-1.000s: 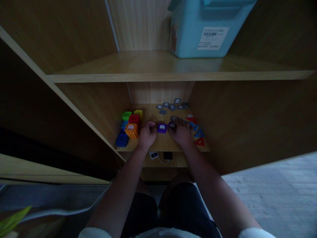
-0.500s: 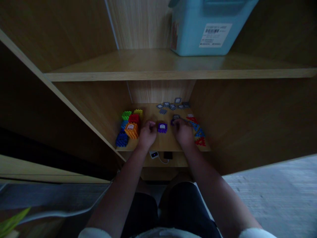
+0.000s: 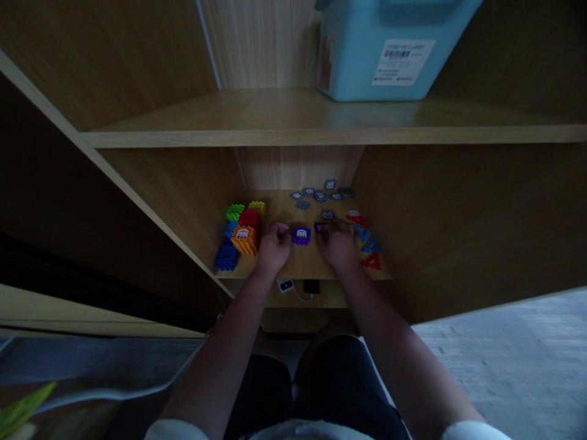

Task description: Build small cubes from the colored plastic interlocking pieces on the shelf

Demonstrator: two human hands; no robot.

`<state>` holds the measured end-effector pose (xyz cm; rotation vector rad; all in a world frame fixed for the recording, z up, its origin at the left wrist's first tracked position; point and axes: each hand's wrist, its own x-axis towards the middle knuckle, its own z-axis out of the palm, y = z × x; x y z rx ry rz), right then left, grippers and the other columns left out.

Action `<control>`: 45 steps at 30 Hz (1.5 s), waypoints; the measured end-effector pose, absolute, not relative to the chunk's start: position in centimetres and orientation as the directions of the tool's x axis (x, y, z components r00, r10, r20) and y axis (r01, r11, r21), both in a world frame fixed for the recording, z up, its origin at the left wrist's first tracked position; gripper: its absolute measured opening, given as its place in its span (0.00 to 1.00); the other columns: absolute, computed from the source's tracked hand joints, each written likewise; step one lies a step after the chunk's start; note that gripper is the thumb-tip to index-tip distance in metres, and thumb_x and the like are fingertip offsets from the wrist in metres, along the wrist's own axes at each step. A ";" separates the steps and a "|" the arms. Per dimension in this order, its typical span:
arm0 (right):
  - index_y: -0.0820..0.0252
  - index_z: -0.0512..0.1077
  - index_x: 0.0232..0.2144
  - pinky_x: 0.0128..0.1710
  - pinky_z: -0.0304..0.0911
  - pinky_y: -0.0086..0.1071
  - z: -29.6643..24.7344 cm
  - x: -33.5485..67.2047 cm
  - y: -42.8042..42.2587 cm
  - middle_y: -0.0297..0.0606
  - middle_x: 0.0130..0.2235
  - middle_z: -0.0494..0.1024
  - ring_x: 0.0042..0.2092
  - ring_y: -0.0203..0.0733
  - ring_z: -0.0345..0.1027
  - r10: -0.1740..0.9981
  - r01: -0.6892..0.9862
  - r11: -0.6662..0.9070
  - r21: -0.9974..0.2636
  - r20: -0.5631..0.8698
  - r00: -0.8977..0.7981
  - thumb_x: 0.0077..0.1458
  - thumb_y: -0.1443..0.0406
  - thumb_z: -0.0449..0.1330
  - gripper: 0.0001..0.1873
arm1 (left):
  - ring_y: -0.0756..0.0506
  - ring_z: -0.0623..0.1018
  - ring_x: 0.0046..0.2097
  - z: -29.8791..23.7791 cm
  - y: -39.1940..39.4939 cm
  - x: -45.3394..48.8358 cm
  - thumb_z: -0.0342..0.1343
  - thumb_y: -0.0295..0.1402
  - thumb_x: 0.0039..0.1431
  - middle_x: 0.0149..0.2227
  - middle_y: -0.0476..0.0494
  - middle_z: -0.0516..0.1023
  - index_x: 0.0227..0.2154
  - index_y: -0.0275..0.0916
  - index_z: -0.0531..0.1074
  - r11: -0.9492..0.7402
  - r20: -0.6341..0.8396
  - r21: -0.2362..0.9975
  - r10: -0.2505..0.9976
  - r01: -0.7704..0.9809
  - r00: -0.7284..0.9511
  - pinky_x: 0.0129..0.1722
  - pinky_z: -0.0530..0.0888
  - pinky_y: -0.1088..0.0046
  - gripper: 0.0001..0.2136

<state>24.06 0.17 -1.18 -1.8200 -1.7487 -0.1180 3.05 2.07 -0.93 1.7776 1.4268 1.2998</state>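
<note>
Both my hands rest on a low wooden shelf (image 3: pixel 302 266) inside a cabinet. My left hand (image 3: pixel 273 247) is curled, its fingertips at the left side of a small purple toothed block (image 3: pixel 301 235) standing on the shelf. My right hand (image 3: pixel 336 243) is curled too, pinching a dark purple flat piece (image 3: pixel 320 227) just right of that block. What else sits inside either hand is hidden. Grey flat pieces (image 3: pixel 321 195) lie at the back of the shelf. Red and blue flat pieces (image 3: pixel 367 244) lie to the right of my right hand.
Assembled cubes in orange (image 3: pixel 243 239), red, green, yellow and blue (image 3: pixel 225 258) stand at the shelf's left. A light blue bin (image 3: pixel 389 49) with a label sits on the upper shelf (image 3: pixel 275 135). A small device with a cable (image 3: pixel 287 285) lies below. My knees are underneath.
My right hand drew back from the grey pieces toward the purple block with a dark piece in its fingers. My left hand has barely moved.
</note>
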 end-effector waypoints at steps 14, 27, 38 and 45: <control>0.55 0.81 0.49 0.57 0.57 0.52 -1.3 24.2 0.3 0.49 0.58 0.79 0.59 0.63 0.64 0.907 0.942 0.039 -0.334 0.407 0.107 0.65 0.58 0.60 0.16 | 0.42 0.83 0.47 -0.5 1.9 3.1 0.55 0.24 0.64 0.43 0.44 0.84 0.43 0.43 0.72 -0.307 0.345 0.844 0.939 0.440 -0.007 0.52 0.78 0.63 0.09; 0.58 0.78 0.50 0.58 0.61 0.52 -1.2 24.4 0.4 0.51 0.50 0.82 0.54 0.61 0.70 0.888 0.921 0.066 -0.384 0.443 0.121 0.68 0.57 0.59 0.15 | 0.42 0.84 0.47 -0.6 1.9 3.1 0.56 0.25 0.65 0.43 0.44 0.84 0.43 0.44 0.73 -0.316 0.355 0.844 0.935 0.433 -0.010 0.53 0.78 0.63 0.08; 0.50 0.75 0.53 0.66 0.62 0.51 0.6 23.7 -1.1 0.43 0.61 0.78 0.63 0.54 0.70 0.790 0.747 0.484 -0.455 0.595 -0.150 0.71 0.53 0.59 0.14 | 0.44 0.83 0.48 -0.3 1.4 2.9 0.51 0.41 0.75 0.46 0.43 0.83 0.45 0.43 0.72 -0.415 0.420 0.845 0.905 0.338 0.061 0.53 0.77 0.66 0.09; 0.48 0.75 0.52 0.66 0.62 0.53 0.6 23.1 -1.1 0.41 0.61 0.79 0.63 0.53 0.71 0.746 0.692 0.585 -0.423 0.615 -0.255 0.70 0.54 0.62 0.12 | 0.46 0.82 0.43 -0.8 1.4 2.9 0.56 0.43 0.73 0.40 0.46 0.80 0.60 0.42 0.61 -0.439 0.430 0.875 0.899 0.204 0.090 0.50 0.77 0.68 0.20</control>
